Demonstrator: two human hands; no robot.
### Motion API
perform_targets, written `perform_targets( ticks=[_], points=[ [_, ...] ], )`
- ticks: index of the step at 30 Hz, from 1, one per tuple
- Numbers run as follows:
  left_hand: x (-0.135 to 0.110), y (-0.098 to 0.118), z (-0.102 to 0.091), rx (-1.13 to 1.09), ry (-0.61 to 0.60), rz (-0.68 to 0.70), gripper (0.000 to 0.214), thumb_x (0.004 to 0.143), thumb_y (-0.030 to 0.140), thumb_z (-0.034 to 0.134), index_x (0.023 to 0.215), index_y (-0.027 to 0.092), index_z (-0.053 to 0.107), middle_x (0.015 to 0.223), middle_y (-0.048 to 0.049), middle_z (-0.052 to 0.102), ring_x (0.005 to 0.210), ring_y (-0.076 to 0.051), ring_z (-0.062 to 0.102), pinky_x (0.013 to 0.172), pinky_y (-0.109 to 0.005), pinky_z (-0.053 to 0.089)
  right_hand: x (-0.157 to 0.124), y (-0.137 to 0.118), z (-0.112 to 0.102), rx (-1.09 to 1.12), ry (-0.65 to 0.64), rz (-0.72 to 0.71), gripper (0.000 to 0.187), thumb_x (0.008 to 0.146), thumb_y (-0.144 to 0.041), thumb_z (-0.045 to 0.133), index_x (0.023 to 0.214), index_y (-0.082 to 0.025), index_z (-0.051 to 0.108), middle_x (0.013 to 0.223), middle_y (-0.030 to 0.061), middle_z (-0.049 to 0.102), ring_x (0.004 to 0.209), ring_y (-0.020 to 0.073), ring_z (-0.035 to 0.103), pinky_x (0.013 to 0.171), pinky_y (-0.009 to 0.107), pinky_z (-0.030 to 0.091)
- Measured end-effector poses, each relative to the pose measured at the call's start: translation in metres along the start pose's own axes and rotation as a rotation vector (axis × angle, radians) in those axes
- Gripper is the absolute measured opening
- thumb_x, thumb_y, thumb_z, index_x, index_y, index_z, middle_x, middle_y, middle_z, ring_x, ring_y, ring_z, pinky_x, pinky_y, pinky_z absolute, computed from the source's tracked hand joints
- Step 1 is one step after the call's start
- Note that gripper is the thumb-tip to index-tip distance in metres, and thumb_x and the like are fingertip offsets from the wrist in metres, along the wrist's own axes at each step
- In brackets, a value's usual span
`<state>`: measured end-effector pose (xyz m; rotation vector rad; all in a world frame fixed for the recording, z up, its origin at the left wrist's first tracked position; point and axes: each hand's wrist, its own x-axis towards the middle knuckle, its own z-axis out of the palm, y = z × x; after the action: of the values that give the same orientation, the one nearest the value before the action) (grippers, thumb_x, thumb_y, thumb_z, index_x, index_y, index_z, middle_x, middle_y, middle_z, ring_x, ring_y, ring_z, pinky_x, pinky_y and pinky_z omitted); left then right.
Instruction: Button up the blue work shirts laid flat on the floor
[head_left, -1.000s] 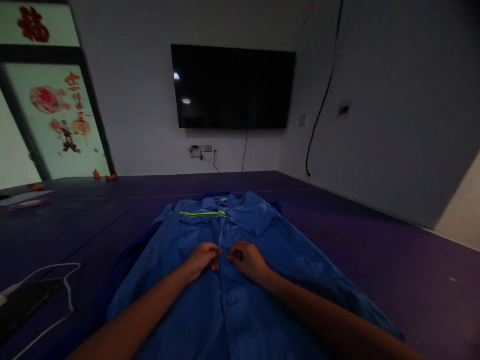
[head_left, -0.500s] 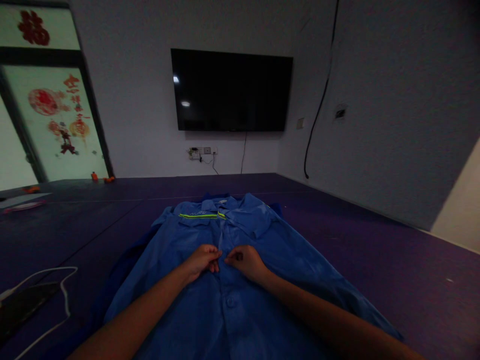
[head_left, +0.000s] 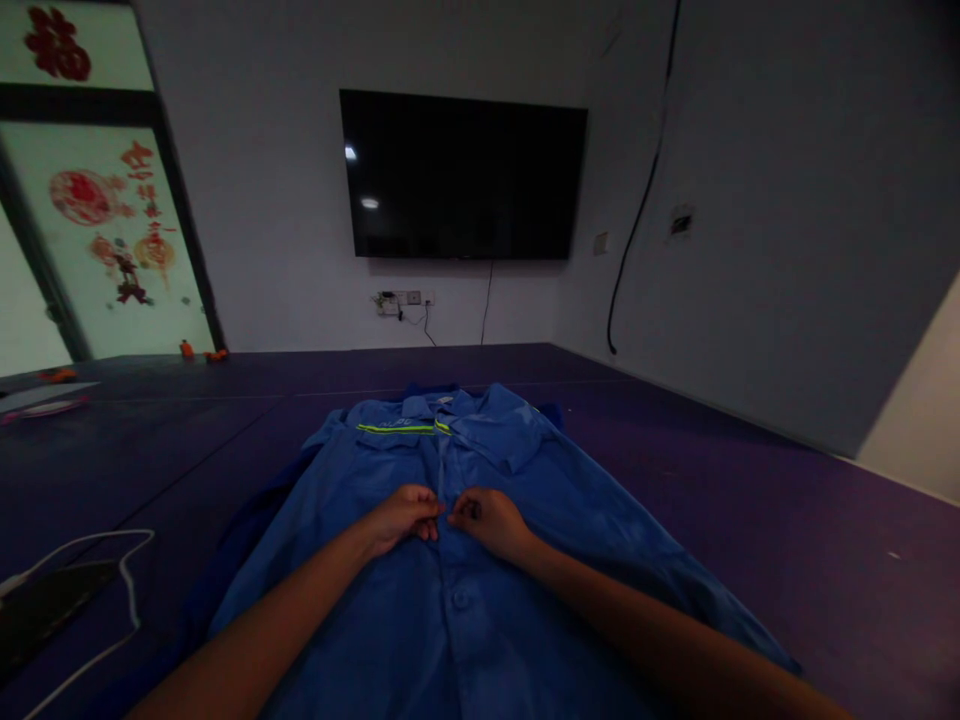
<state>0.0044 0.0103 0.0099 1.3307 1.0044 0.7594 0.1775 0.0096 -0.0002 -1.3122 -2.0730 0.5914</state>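
The blue shirt (head_left: pixel 480 560) lies flat on the purple desk (head_left: pixel 787 520), front side up, with its collar at the far end. A button (head_left: pixel 460 599) sits on the front strip, closer to the person than the hands are.

Both hands rest on the middle of the shirt, side by side and almost touching. The left hand (head_left: pixel 401 515) has its fingers curled in tight, pinching the cloth at the front strip. The right hand (head_left: pixel 487 520) is curled the same way and pinches the cloth just beside it. Each grip is nearly closed. I cannot tell if a button is between the fingers; it is too small and dark to see.

What could go wrong? The cloth is thin and soft, so it may slip out of the pinch. A pull could bunch the shirt up and wrinkle it.

Left of the shirt, a white cable (head_left: pixel 112 570) curls on the desk. Far beyond the collar, a black TV (head_left: pixel 461 175) hangs on the wall.
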Motion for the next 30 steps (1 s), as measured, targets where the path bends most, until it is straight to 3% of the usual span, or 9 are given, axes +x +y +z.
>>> perform_targets(
  ticks=[16, 30],
  points=[
    [0.0009, 0.0001, -0.0032, -0.018, -0.035, -0.058, 0.032, 0.064, 0.039, 0.064, 0.065, 0.014, 0.044, 0.048, 0.0023, 0.056, 0.040, -0.010, 0.056, 0.038, -0.015, 0.034, -0.0003, -0.0019, 0.0029, -0.001, -0.012, -0.007, 0.016, 0.075, -0.033, 0.054, 0.075, -0.019, 0.060, 0.065, -0.0009, 0.062, 0.058, 0.0113, 0.055, 0.051, 0.020, 0.033],
    [0.0017, -0.0001, -0.0020, -0.064, 0.001, -0.067, 0.023, 0.067, 0.029, 0.063, 0.065, 0.014, 0.045, 0.047, 0.0022, 0.056, 0.040, -0.009, 0.055, 0.039, -0.015, 0.036, -0.0012, -0.0039, 0.0025, -0.014, 0.017, -0.002, 0.016, 0.074, -0.032, 0.052, 0.076, -0.019, 0.061, 0.068, -0.0009, 0.065, 0.065, 0.0128, 0.059, 0.061, 0.022, 0.036]
  ],
)
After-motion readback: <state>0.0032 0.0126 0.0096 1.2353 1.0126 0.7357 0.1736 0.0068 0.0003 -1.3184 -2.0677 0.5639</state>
